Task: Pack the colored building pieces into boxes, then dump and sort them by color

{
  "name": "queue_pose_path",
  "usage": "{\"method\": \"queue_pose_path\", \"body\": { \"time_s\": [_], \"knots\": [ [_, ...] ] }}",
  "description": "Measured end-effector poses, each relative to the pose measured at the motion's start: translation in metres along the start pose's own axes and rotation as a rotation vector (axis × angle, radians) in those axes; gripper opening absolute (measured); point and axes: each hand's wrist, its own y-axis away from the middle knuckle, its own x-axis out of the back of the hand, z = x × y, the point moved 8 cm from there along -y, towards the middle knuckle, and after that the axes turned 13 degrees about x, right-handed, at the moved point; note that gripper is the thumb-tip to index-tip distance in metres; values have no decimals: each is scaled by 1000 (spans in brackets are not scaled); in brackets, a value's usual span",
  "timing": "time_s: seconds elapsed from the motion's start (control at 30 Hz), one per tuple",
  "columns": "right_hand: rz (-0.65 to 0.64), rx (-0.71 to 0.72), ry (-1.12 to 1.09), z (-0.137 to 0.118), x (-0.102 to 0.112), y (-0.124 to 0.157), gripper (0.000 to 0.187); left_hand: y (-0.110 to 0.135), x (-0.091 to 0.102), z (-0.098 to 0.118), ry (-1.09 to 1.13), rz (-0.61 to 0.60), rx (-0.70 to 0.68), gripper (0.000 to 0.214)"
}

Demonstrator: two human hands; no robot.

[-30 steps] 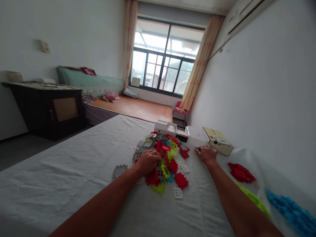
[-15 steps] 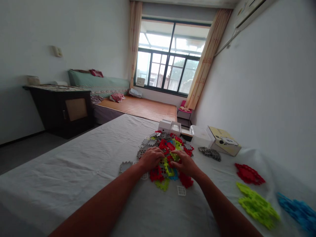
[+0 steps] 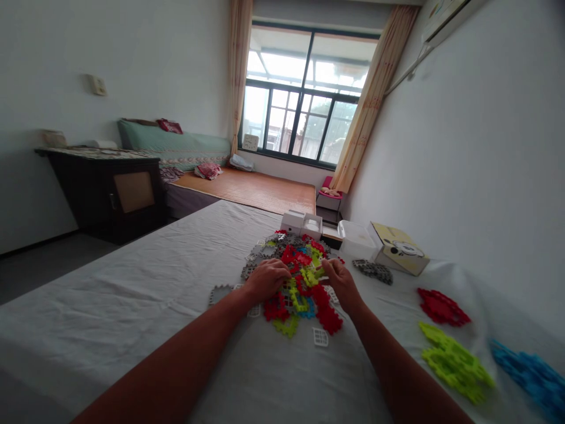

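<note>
A heap of toothed plastic building pieces in red, yellow-green, blue and grey lies on the white-sheeted surface. My left hand rests at the heap's left side, fingers curled together over it; what they hold, if anything, is hidden. Across from it my right hand is closed in a pinch at the heap's right edge, beside a yellow-green piece. Whatever is between those fingertips is too small to make out. Nearer to me are a red piece, another yellow-green piece and a white lattice piece.
Sorted at the right lie red pieces, yellow-green pieces, blue pieces and grey pieces. Behind the heap stand small white boxes, a clear plastic container and a yellow box.
My right hand has drawn back to the right, and its fingers have gone from spread to pinched. More of the red piece below it shows. My left hand stays at the heap.
</note>
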Motion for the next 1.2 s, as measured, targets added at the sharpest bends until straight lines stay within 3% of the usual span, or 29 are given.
{"method": "queue_pose_path", "body": {
  "time_s": [0.13,0.27,0.37,0.43,0.6,0.67,0.73,0.8,0.9,0.97,1.03,1.13,1.2],
  "knots": [
    [115,-27,-21,9,16,-3,43,-1,-1,-1,2,-2,4,23],
    [53,-79,25,2,21,-1,43,-2,0,-2,12,-8,2,24],
    [35,-82,94,-10,46,11,44,-2,-1,-4,27,-11,-7,25],
    [49,-66,208,-20,83,26,45,-3,-2,-6,33,-5,-13,25],
    [253,-149,557,-43,223,85,47,-4,-3,-5,43,-2,-28,26],
    [266,-207,664,-46,267,110,48,-4,-3,-3,46,-4,-35,26],
    [221,-275,754,-44,294,130,48,-5,-2,-1,42,-3,-39,25],
    [131,-314,847,-38,303,140,44,-4,-2,1,35,-3,-37,26],
    [105,-192,1086,-45,290,130,39,-3,-2,2,25,-10,-29,26],
    [124,-43,1182,-56,257,114,38,-3,-3,1,16,-18,-22,26],
    [19,54,1100,-59,203,95,36,-2,-3,0,12,-20,-13,26],
    [-262,119,830,-54,103,74,29,-1,-2,-1,30,-13,-6,26],
    [-344,167,744,-52,51,63,28,-1,-2,-2,46,-8,-12,25]
  ]
}}
